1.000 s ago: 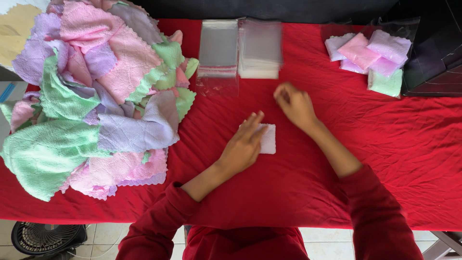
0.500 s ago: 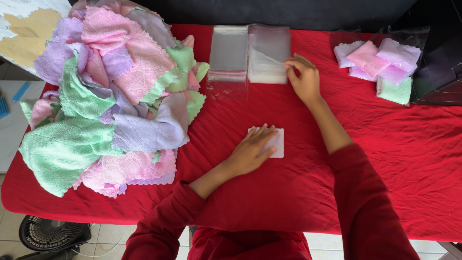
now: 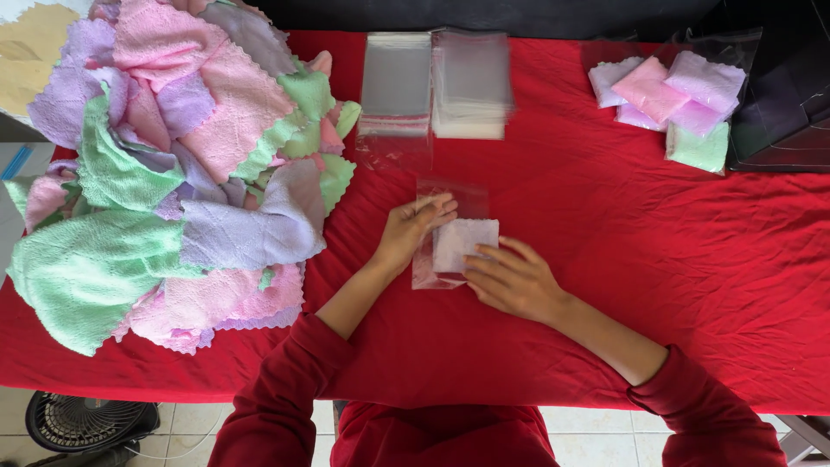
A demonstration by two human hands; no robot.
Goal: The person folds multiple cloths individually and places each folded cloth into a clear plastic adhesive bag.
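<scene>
cloth pile [image 3: 173, 173] left, bag stacks [image 3: 437, 82] behind

Small packing workspace, red-covered table [image 3: 657, 259], cloth heap [image 3: 173, 173], clear bag stacks [image 3: 432, 82]

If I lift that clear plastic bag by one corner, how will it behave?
The thin clear plastic bag will probably droop: it looks limp and creased under the left hand. It seems very light, so it could slide on the red cloth-covered table. The small folded white cloth touched by the right hand may slip out if the opening tilts down.
</scene>
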